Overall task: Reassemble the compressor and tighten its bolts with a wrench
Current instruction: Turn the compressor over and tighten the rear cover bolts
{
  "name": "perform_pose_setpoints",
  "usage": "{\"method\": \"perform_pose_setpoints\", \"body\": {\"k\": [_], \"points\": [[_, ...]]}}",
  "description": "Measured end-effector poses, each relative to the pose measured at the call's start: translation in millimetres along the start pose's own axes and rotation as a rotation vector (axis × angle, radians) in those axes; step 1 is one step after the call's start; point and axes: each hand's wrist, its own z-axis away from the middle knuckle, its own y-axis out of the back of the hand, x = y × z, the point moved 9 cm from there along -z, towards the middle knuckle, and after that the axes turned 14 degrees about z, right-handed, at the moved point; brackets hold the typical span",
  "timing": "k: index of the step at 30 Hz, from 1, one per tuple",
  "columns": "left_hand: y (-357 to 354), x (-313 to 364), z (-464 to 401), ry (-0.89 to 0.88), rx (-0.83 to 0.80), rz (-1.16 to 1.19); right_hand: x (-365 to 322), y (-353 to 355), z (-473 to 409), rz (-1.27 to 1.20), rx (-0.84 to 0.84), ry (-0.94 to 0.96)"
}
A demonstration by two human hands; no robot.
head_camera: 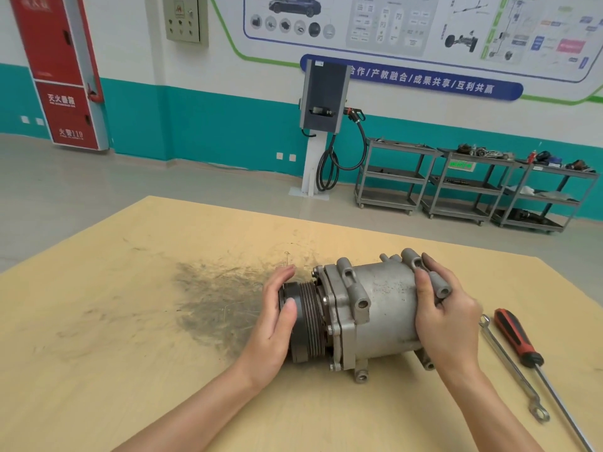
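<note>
On table (130,353), hands apparently steady compressor (378,305).

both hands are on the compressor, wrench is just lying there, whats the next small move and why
Probably let the right hand leave the compressor and pick up the wrench lying just to its right on the table, beside the screwdriver. The left hand lies flat against the pulley end and could steady it, and bolt heads show on the front flange.
</note>
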Motion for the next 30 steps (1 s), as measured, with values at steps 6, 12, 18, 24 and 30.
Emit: {"method": "perform_pose_setpoints", "body": {"k": [6, 12, 18, 24, 30], "points": [[-9, -6, -6, 0.007, -0.034, -0.003, -1, 10, -2, 0.080, 0.040, 0.042], [-32, -13, -11, 0.050, -0.171, -0.023, -18, 36, -9, 0.298, 0.112, 0.145], [-35, -19, -11, 0.008, -0.211, -0.236, -58, 44, -20, 0.486, 0.088, 0.352], [-17, -21, 1, 0.020, -0.226, -0.364, -111, 27, -21, 0.628, 0.077, 0.672], [9, -40, -3, 0.210, -0.269, -0.518, -136, -3, -40, 0.696, -0.027, 0.764]]}}
